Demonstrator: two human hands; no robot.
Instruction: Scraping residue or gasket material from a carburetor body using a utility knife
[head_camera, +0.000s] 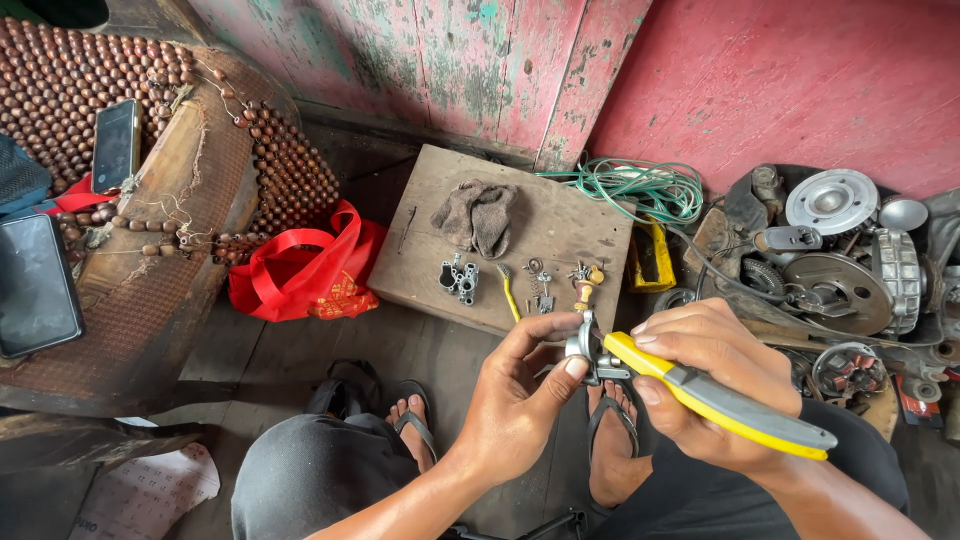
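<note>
- I see my left hand (520, 400) pinching a small grey metal part (583, 345) just in front of the wooden board (440, 270), fingers clenched on it.
- My right hand (705, 385) grips yellow-handled pliers (720, 400), their nose on the part.
- 4 or so small pieces (460, 278) lie on the board; I judge the work mid-way, the part not yet set down.

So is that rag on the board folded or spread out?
Crumpled: the rag lies bunched in loose folds on the wooden board, not spread flat.
</note>
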